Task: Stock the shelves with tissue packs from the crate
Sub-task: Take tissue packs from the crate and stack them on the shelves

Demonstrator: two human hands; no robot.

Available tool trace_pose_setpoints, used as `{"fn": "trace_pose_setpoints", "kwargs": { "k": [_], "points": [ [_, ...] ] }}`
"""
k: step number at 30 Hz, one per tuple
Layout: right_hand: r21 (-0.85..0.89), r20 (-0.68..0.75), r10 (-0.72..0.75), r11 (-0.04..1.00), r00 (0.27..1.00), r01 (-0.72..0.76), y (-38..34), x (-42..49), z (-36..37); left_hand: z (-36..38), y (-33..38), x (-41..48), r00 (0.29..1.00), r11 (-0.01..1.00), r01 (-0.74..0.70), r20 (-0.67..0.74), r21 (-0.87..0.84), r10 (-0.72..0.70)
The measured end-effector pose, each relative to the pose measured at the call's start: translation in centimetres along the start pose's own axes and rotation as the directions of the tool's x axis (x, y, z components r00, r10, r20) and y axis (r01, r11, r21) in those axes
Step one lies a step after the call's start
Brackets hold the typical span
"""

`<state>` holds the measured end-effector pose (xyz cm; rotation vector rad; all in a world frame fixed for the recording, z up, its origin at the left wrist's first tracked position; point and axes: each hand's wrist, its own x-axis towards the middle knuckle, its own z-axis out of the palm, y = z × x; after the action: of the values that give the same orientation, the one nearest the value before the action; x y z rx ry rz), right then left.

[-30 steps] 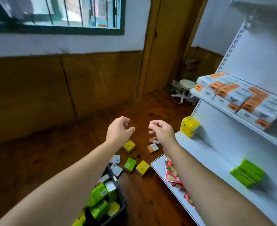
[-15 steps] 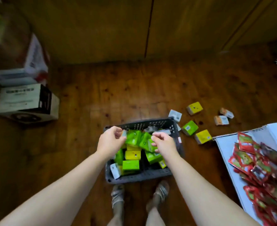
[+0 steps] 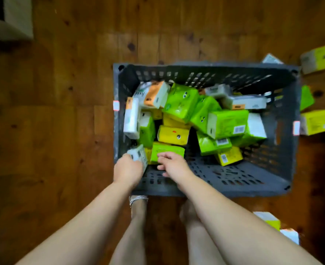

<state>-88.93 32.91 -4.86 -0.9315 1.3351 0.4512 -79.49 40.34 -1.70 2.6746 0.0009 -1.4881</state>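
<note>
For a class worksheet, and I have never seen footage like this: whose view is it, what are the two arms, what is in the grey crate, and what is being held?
There is no machine: a person wears one camera on the head, looking down, so the arms and legs are their own. The dark grey crate stands on a wooden floor and holds a jumble of green, yellow and white tissue packs. The left hand grips a white pack at the crate's near left corner. The right hand has its fingers on a green pack beside it; whether it grips yet is unclear. Loose packs lie on the floor right of the crate.
</note>
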Motion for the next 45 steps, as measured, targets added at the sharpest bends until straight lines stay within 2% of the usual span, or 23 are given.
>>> {"fn": "trace_pose_setpoints", "kwargs": {
  "k": [3, 7, 10, 13, 19, 23, 29, 32, 35, 38, 42, 45],
  "points": [
    [0.081, 0.078, 0.111, 0.99, 0.991, -0.117, 1.4, 2.4, 2.0, 2.6, -1.3, 1.9, 0.994, 0.987, 0.101, -0.021, -0.125, -0.105],
    [0.103, 0.116, 0.166, 0.979, 0.979, -0.178, 2.3, 4.7, 3.3, 4.9, -2.4, 3.8, 0.981, 0.918, 0.168, -0.035, -0.358, -0.193],
    [0.098, 0.165, 0.15, 0.981, 0.975, -0.168, 2.7, 5.8, 4.2, 5.3, -2.5, 4.6, 0.978, 0.786, 0.197, 0.058, -0.587, -0.201],
    [0.09, 0.159, 0.139, 0.984, 0.977, -0.154, 2.7, 6.0, 3.8, 4.9, -2.4, 5.1, 0.97, 0.687, 0.24, 0.15, -0.686, -0.189],
    [0.058, 0.171, 0.033, 0.997, 0.985, -0.044, 1.2, 2.9, 0.4, 4.4, -1.3, 2.8, 0.99, 0.719, 0.139, 0.114, -0.68, -0.084],
    [0.041, 0.057, -0.073, 0.997, 0.996, 0.071, -1.4, -1.4, -2.7, 3.0, 1.1, -0.7, 0.996, 0.745, 0.079, 0.077, -0.662, -0.037],
    [0.226, -0.047, -0.184, 0.955, 0.982, 0.19, -6.2, -9.9, -8.6, -1.7, 8.2, -7.8, 0.979, 0.852, -0.196, -0.145, -0.486, 0.143],
    [0.344, -0.115, -0.232, 0.903, 0.966, 0.258, -7.9, -15.5, -12.3, -4.7, 11.7, -12.2, 0.964, 0.859, -0.267, -0.129, -0.436, 0.234],
    [0.451, -0.224, -0.272, 0.822, 0.936, 0.347, -8.6, -21.8, -15.8, -6.7, 15.0, -18.2, 0.913, 0.805, -0.364, -0.008, -0.469, 0.409],
    [0.568, -0.362, -0.262, 0.699, 0.894, 0.435, -8.3, -28.6, -18.9, -7.7, 17.7, -25.0, 0.807, 0.756, -0.415, 0.179, -0.506, 0.563],
    [0.652, -0.539, -0.21, 0.508, 0.816, 0.562, -6.3, -37.4, -23.1, -7.3, 21.1, -34.4, 0.688, 0.709, -0.506, 0.266, -0.491, 0.676],
    [0.624, -0.667, -0.165, 0.409, 0.726, 0.666, -3.7, -44.1, -26.9, -5.6, 23.5, -41.8, 0.559, 0.652, -0.604, 0.34, -0.458, 0.756]
  ]
}}
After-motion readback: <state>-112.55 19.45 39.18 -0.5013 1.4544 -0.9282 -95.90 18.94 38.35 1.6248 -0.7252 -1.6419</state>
